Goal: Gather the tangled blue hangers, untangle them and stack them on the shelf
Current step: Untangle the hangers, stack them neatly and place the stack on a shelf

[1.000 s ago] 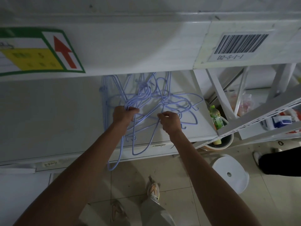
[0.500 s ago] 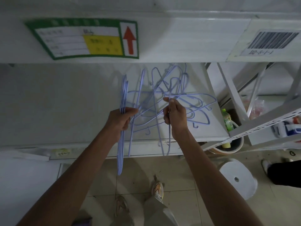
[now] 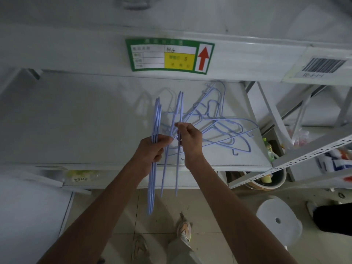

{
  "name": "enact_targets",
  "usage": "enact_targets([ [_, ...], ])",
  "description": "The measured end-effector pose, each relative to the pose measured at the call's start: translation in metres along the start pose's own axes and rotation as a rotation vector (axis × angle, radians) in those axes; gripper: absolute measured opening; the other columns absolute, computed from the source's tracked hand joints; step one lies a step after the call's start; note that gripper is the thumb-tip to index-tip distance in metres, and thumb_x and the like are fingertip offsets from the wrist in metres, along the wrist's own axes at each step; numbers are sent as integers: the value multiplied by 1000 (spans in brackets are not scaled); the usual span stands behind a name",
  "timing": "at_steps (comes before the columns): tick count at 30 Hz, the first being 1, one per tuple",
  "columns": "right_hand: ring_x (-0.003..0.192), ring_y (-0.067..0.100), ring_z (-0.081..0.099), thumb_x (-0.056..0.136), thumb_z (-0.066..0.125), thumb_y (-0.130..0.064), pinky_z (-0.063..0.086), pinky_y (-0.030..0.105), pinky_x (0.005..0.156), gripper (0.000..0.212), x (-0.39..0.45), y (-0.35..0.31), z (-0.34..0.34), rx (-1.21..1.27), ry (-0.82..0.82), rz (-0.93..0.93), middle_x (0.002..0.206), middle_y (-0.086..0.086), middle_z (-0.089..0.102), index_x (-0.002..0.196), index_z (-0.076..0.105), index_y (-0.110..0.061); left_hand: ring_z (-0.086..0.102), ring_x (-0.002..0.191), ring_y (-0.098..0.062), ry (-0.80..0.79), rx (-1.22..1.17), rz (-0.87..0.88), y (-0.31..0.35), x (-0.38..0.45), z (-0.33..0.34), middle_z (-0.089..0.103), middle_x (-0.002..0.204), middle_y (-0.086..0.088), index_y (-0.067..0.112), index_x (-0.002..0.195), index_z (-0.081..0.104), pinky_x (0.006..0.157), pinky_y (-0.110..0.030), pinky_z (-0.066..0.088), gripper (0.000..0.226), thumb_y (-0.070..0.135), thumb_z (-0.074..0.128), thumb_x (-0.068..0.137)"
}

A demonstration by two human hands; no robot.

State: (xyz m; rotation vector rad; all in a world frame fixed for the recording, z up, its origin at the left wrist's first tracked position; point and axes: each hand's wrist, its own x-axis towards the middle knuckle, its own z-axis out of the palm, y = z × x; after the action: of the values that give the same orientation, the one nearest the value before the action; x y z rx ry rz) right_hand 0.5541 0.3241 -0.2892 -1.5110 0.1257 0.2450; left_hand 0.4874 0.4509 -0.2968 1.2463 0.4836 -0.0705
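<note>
The white shelf (image 3: 76,121) is spreading wide beyond and to the left of both sets of fingers, its front lip running just under the wrists. Above the fingers, the upper shelf's front edge is carrying a green-bordered label (image 3: 169,55) with a yellow patch and a red arrow, and a barcode sticker (image 3: 323,66) is sitting further off to the right. Well to the right of the fingers and lower down, a white round stool (image 3: 279,220) is standing on the tiled floor, and a bucket (image 3: 266,181) is showing under the slanted shelf rail.

The loose tangle of blue hangers (image 3: 224,128) is lying on the shelf just right of the right fingers, wires crossing one another, hooks pointing several ways. A neat bundle of blue hangers (image 3: 155,141) is standing edge-on, passing through the left fingers and hanging down past the shelf lip toward the floor.

The left hand (image 3: 152,149) is gripping that bundle, fingers curled tight around it, thumb reaching right toward the other hand. The right hand (image 3: 188,138) is holding up a further pair of hanger wires (image 3: 178,155), fingers bent around them with thumb and forefinger pinching near the top; these wires are running upright just between the two hands, ends reaching below the shelf edge. The two hands are almost touching at the fingertips.
</note>
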Motion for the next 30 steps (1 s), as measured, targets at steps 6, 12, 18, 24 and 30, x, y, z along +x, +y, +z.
enact_targets([
  [6,66,12,57,99,66,-29,51,23,58,21,-13,0,24,127,-35,81,73,-2,60,94,81,-15,26,38,-7,-66,-49,-12,0,-5,-13,36,50,4,14,85,70,37,-19,25,13,22,79,83],
  [12,67,10,66,93,73,-25,54,25,63,23,-12,-5,32,98,-83,160,76,1,71,95,79,-4,27,42,-6,-72,9,-40,11,-17,-27,44,61,8,14,95,72,39,-19,22,31,42,76,83],
  [18,61,19,69,100,67,-13,56,28,63,21,-9,-21,33,32,-145,138,73,7,75,109,71,6,26,36,-5,-24,-107,-63,37,-19,-50,39,62,0,8,90,64,35,-17,19,24,25,53,104],
  [24,44,14,53,101,63,-11,47,32,57,31,-8,-48,38,-299,-194,90,64,10,55,94,68,19,28,34,-4,-13,-85,-35,64,-19,-81,43,57,4,8,88,65,33,-14,21,26,23,52,104],
  [30,61,21,64,92,63,-25,51,33,65,28,-8,-80,23,-969,-307,-194,61,7,66,76,71,-3,29,32,-2,1,-54,-16,85,-24,-101,47,53,7,9,86,64,34,-15,17,24,21,51,103],
])
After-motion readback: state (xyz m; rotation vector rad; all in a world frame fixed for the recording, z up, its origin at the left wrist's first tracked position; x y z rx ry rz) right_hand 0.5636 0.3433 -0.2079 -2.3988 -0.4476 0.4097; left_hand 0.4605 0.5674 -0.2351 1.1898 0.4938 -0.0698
